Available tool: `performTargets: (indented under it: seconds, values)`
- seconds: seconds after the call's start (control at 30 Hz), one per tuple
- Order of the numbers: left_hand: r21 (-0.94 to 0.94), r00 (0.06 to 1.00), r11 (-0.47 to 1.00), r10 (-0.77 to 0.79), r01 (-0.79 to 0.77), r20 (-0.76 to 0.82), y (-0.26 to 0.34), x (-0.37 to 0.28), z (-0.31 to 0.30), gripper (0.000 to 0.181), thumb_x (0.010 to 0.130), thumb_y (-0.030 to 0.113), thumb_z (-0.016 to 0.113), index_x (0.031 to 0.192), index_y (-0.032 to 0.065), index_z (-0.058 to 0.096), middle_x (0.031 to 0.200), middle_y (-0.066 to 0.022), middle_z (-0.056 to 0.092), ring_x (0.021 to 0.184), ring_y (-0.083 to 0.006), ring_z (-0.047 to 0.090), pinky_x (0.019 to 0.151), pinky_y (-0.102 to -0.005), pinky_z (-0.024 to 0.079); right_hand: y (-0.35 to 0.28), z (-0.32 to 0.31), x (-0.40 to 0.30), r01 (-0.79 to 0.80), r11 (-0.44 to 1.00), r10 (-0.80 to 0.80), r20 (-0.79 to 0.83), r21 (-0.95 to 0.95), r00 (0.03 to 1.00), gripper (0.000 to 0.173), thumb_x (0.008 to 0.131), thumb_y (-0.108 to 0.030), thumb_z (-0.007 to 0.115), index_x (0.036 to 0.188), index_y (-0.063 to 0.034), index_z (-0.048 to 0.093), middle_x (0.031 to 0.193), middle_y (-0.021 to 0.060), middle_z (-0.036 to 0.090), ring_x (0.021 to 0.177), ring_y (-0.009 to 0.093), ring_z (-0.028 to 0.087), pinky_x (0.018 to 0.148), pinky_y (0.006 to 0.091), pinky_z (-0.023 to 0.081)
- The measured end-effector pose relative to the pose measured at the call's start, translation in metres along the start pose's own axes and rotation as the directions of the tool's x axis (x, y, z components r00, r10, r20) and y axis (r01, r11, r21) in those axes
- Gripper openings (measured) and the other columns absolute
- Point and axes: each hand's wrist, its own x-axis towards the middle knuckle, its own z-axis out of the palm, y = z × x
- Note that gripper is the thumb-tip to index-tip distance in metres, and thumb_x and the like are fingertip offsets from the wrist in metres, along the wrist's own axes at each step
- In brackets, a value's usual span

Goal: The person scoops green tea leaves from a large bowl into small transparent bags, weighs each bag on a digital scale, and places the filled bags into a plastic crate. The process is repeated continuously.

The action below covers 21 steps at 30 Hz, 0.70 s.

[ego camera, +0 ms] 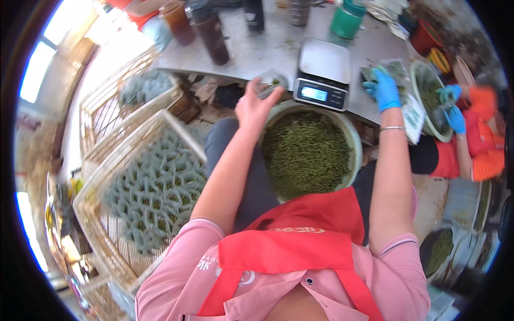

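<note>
My bare left hand [257, 105] grips a clear plastic bag [276, 81] with a little green material in it, at the table's front edge. To the right of the digital scale [324, 74], my right hand [384, 89] wears a blue glove. Its fingers are bent over clear plastic bags [397, 71] bearing green print; whether they grip one is unclear. The scale's metal pan holds nothing and its display is lit. Between my knees stands a large pale tub [358, 160] of small green pellet-like pieces [307, 154], below the scale.
At left, a plastic crate [90, 212] holds rows of filled clear bags [156, 192]; another crate [90, 120] stands behind it. Dark bottles [211, 36] and a green jar [348, 19] stand on the metal table [257, 52]. At right, a co-worker's gloved hands [451, 108] work over another tub [417, 94].
</note>
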Motion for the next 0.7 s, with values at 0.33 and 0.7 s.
performTargets:
  seconds: [0.33, 0.7]
  values:
    - [-0.65, 0.991, 0.756, -0.023, -0.07, -0.133, -0.05, -0.019, -0.111, 0.049, 0.096, 0.035, 0.048, 0.129, -0.0009, 0.045, 0.113, -0.0138, 0.06, 0.076, -0.0206, 0.066, 0.07, -0.0297, 0.051, -0.012, 0.116, -0.085, 0.551, 0.835, -0.542, 0.158, -0.015, 0.826, 0.031, 0.092, -0.013, 0.052, 0.12, -0.0042, 0.06, 0.091, 0.0076, 0.067, 0.067, 0.012, 0.063, 0.059, 0.0251, 0.05]
    - [0.3, 0.584, 0.712, -0.188, 0.635, -0.79, -0.152, -0.231, -0.465, 0.057, 0.094, 0.05, 0.037, 0.125, 0.004, 0.052, 0.114, -0.0208, 0.06, 0.101, -0.0346, 0.06, 0.087, -0.0429, 0.045, 0.039, 0.087, -0.136, 0.411, 0.906, -0.357, 0.343, -0.098, 0.869, 0.035, 0.094, -0.015, 0.05, 0.128, -0.0052, 0.054, 0.114, 0.0069, 0.062, 0.081, 0.013, 0.059, 0.078, 0.0261, 0.049]
